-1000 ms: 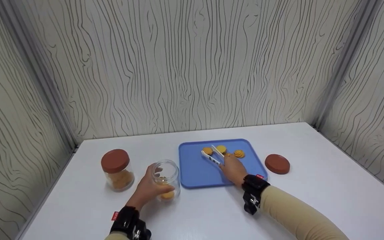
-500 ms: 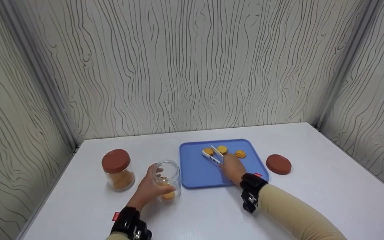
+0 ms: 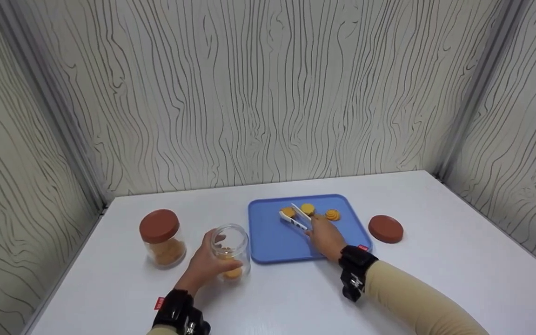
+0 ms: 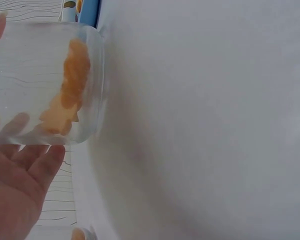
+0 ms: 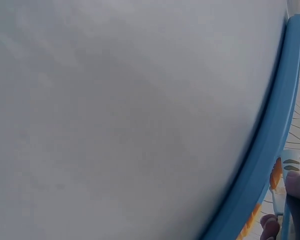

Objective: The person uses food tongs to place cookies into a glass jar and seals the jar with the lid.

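My left hand (image 3: 203, 264) grips the side of a clear lidless jar (image 3: 244, 256), thumb in front and fingers behind. Orange-yellow cookies (image 4: 76, 72) lie at the jar's bottom, seen sideways in the left wrist view. Over the blue tray (image 3: 270, 242), my right hand (image 3: 326, 238) holds white tongs (image 3: 296, 223) with dark marks. The tongs' two tips stand at the left cookie (image 3: 288, 212), one on each side of it. A yellow cookie (image 3: 308, 209) and a swirled cookie (image 3: 332, 215) lie farther right. In the right wrist view the tray rim (image 5: 270, 130) hides part of the cookies.
Left of my left hand stands a second jar (image 3: 168, 251) with cookies inside and a reddish-brown lid on. Another reddish-brown lid (image 3: 386, 228) lies on the white table (image 3: 277, 302) right of the tray. Wood-patterned panels (image 3: 268, 93) enclose the back and sides.
The tongs' arms have come slightly closer together at the left cookie. My left hand keeps its grip on the open jar, and the other things stay in place.
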`<state>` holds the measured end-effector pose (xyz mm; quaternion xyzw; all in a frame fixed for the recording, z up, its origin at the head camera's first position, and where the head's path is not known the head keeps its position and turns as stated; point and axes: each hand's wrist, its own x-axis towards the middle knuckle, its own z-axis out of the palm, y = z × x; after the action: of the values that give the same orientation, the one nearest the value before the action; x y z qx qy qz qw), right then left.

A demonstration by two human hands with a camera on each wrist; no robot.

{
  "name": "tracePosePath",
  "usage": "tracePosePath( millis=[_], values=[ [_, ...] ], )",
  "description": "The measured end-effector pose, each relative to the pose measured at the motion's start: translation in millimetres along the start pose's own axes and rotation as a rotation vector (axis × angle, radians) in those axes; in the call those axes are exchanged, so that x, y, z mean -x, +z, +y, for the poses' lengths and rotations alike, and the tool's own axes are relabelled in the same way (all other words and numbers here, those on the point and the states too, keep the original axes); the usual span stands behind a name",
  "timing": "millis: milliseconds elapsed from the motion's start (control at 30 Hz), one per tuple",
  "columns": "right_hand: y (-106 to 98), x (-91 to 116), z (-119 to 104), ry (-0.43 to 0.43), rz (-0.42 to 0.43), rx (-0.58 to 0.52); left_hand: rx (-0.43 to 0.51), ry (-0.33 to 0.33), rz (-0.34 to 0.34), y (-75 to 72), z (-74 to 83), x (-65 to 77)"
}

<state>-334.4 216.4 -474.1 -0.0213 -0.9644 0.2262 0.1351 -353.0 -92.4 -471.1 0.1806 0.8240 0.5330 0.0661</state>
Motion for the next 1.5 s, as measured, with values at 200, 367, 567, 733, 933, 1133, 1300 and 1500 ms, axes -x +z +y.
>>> tracePosePath(
  millis=[200, 367, 567, 733, 933, 1133, 1300, 1500],
  values=[
    [-3.2, 4.3, 3.3, -0.043, 0.018, 0.006, 0.009, -0.009, -0.005, 0.4, -1.7, 0.0],
    [-8.9, 11.3, 4.5, -0.067, 0.033, 0.006, 0.014, -0.001, -0.003, 0.8, -2.6, -0.4],
    [-15.6, 18.9, 5.2, -0.084, 0.047, 0.016, 0.019, -0.012, -0.003, 0.6, -2.4, -1.2],
    [-21.6, 22.6, 6.4, -0.073, 0.048, 0.008, 0.011, -0.006, 0.005, 0.5, -2.9, -1.5],
    [-24.7, 26.5, 10.7, -0.069, 0.054, -0.009, -0.01, -0.025, 0.002, 0.3, -2.5, -1.8],
    [-28.5, 33.7, 10.5, -0.039, 0.026, -0.033, -0.016, -0.027, 0.015, 0.9, -1.9, -2.2],
    [-30.2, 38.5, 8.8, -0.054, 0.03, -0.042, -0.042, 0.005, 0.02, 0.4, -2.3, -0.8],
    [-32.3, 42.2, 5.8, -0.055, 0.036, -0.073, -0.061, 0.018, 0.021, 0.6, -1.6, 0.4]
  ],
)
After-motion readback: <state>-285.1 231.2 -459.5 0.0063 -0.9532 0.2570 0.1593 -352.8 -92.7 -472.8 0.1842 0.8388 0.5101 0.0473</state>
